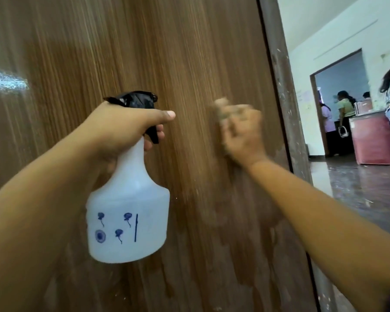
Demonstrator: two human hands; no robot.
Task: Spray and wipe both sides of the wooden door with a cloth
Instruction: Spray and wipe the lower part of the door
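Translucent white plastic spray bottle (128, 212) with black trigger head — lower centre of frame; left hand (119, 129) wrapped round its neck, fingers on the trigger. Blue pen doodles and one vertical stroke on the body; no legible writing or brand.

Crumpled beige cloth (223, 109), blurred, bunched in the right hand (243, 136) at centre right, pressed to the brown wood-grain door (167, 52) filling the frame.

Risk, judged: wet runs low on the panel may dry streaky if missed.

Far right — doorway, people beyond.
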